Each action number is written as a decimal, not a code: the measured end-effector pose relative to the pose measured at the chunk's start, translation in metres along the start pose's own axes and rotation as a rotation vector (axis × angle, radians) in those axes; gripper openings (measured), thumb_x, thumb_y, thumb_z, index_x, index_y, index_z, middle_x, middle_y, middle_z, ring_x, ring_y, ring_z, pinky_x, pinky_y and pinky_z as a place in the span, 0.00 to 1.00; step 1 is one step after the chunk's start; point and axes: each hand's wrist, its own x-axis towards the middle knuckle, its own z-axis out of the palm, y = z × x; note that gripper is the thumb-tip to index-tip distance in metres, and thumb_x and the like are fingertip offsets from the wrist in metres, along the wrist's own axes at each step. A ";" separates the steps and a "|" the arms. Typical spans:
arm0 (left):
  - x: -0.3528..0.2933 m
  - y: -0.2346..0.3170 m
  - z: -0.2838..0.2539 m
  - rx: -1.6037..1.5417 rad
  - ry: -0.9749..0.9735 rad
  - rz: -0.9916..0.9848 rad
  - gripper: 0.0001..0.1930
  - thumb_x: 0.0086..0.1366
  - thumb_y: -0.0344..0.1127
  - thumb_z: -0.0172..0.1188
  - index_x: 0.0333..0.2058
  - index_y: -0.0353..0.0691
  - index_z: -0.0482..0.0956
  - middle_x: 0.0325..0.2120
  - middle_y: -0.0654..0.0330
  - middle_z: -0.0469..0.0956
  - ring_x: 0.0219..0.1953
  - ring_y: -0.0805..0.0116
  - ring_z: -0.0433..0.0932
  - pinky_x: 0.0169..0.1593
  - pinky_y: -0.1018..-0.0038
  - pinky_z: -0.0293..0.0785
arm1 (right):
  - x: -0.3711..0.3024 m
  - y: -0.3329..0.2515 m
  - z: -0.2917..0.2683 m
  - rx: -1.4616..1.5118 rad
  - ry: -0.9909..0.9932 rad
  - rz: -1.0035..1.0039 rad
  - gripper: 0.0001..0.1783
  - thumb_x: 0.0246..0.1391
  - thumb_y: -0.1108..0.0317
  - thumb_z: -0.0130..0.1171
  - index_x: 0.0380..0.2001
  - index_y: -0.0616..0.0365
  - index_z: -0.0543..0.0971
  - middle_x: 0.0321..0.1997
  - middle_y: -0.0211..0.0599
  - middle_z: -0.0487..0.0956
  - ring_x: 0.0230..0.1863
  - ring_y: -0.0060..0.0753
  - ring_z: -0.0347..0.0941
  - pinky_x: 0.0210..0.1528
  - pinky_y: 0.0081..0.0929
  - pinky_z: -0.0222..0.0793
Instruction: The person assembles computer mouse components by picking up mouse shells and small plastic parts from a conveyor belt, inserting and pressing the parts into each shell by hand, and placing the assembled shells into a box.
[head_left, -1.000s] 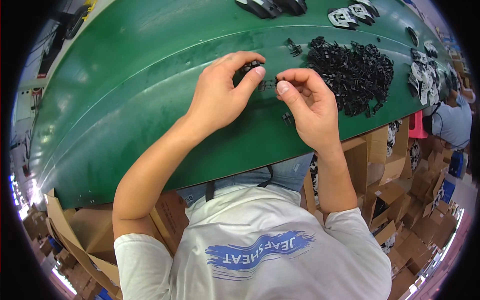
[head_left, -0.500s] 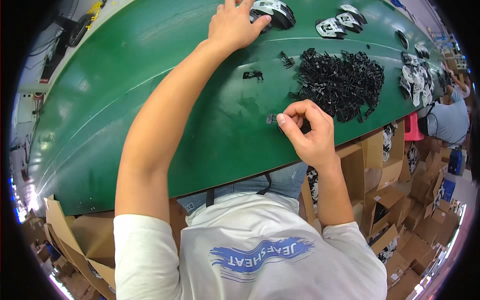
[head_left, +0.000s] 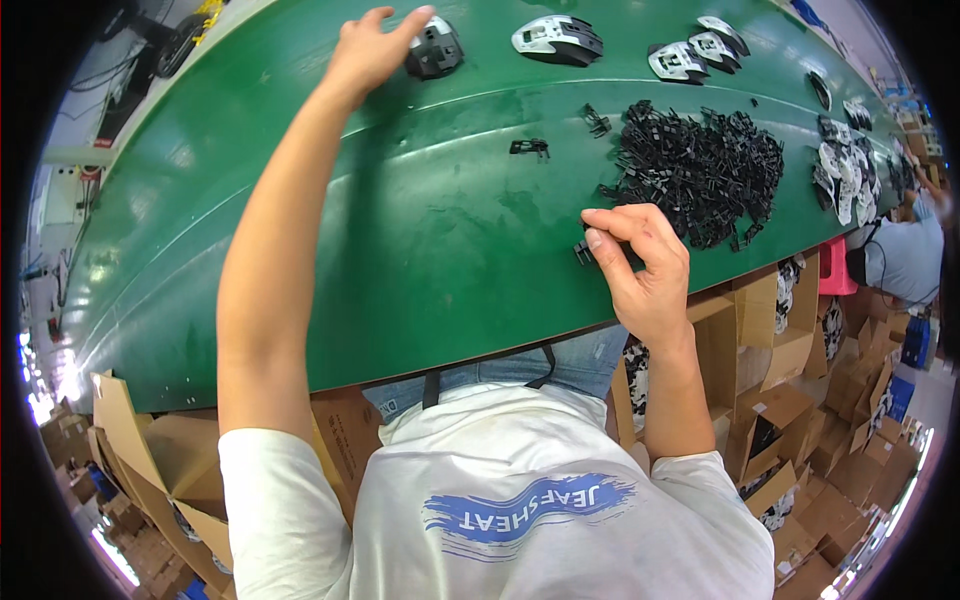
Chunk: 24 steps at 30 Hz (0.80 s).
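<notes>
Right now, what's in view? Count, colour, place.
Table: one, green, centre
Clip pile: one, black, right of centre
Loose clips: two, black, left of pile
Shells: several, white and black, far side, right end
Boxes: many, brown, table's near side
Plastic item: one, pink, right
Co-worker: at least one, pale-blue top, far right
Left grip: one, bare, open by a dark shell, upper left
Right grip: one, bare, beside pile, pinching a black clip
Shirt: one, white, bottom

I get bright light overall, glare at the left end of the surface (head_left: 450, 300), soft shadow beside the left forearm (head_left: 272, 240), fisheye-bent edges, and little detail in the black clip (head_left: 583, 253).
</notes>
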 end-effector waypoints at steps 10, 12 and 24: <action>-0.037 0.016 -0.010 -0.381 -0.045 -0.047 0.36 0.68 0.56 0.59 0.67 0.36 0.74 0.55 0.46 0.83 0.52 0.56 0.84 0.61 0.61 0.77 | 0.006 -0.015 0.013 0.218 -0.001 0.018 0.14 0.58 0.77 0.71 0.48 0.59 0.87 0.40 0.38 0.86 0.39 0.30 0.82 0.44 0.27 0.78; -0.058 0.004 -0.023 -0.994 -0.197 -0.082 0.28 0.72 0.49 0.56 0.61 0.33 0.77 0.52 0.49 0.84 0.51 0.56 0.84 0.59 0.57 0.78 | 0.002 -0.013 0.017 0.445 -0.011 0.125 0.19 0.58 0.79 0.71 0.53 0.62 0.84 0.41 0.36 0.87 0.39 0.22 0.82 0.44 0.22 0.78; -0.262 0.047 -0.018 -2.008 -0.561 -0.138 0.40 0.64 0.40 0.41 0.74 0.29 0.58 0.70 0.34 0.66 0.71 0.44 0.69 0.76 0.52 0.62 | 0.042 -0.074 0.042 0.556 -0.019 -0.063 0.12 0.54 0.77 0.75 0.43 0.61 0.88 0.39 0.36 0.88 0.34 0.22 0.84 0.38 0.21 0.81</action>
